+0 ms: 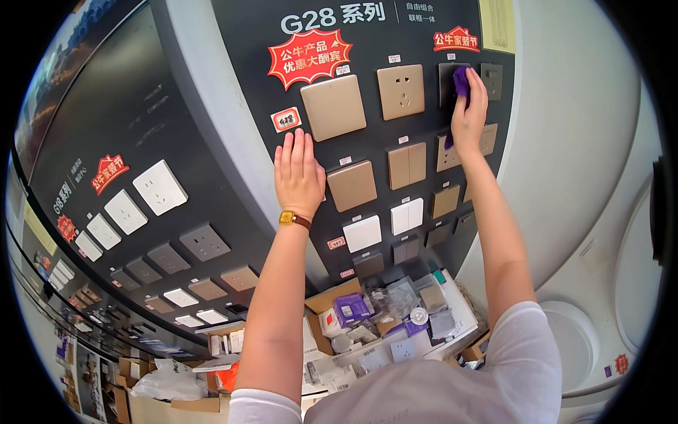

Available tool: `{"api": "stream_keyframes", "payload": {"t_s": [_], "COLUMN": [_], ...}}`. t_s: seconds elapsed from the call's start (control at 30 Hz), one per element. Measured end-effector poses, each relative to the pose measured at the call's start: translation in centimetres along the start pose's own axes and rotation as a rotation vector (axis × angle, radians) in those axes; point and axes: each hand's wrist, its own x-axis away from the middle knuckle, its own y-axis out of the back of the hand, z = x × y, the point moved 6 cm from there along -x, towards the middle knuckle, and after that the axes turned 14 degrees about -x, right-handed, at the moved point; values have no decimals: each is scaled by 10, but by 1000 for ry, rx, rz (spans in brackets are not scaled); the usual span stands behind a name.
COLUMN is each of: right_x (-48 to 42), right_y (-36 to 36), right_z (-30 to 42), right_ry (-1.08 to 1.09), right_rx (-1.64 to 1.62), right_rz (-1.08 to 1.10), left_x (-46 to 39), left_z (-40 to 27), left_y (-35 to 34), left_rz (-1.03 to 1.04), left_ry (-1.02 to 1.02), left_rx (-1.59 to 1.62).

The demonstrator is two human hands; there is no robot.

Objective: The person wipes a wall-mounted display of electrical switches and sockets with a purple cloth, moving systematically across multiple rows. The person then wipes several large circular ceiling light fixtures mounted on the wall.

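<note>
My right hand (470, 116) presses a bunched purple cloth (461, 80) to a dark grey switch plate (446, 85) high on the black display board (365, 95). A loose end of the cloth hangs below my palm. My left hand (300, 172) lies flat on the board's left side, fingers straight and pointing up, nothing held. Just right of its fingertips is a large gold switch plate (333, 107). A gold socket (401, 92) sits between my two hands. Under my right wrist is a beige socket (446, 153), partly covered.
Below the board stands an open carton (319, 334) with boxes and plastic-wrapped parts. A second board with white sockets (160, 187) angles off to the left. A white plastic bag (170, 380) lies at lower left. Round white lamps (569, 339) are at the right.
</note>
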Motion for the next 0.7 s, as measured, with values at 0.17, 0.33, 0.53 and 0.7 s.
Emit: {"api": "stream_keyframes", "payload": {"t_s": [0.17, 0.33, 0.53, 0.7], "right_x": [-13, 11, 17, 56], "right_y": [-23, -23, 1, -15], "right_z": [3, 16, -25, 19], "right_ry": [171, 151, -17, 156], "right_rx": [59, 46, 130, 101], "right_rz": [107, 260, 77, 375], "left_x": [0, 3, 1, 3], "left_z": [-2, 2, -2, 1], "left_y": [-3, -3, -2, -2], "left_rz": [-2, 16, 8, 32], "left_ry": [4, 6, 1, 11], "left_rx": [37, 38, 48, 51]}}
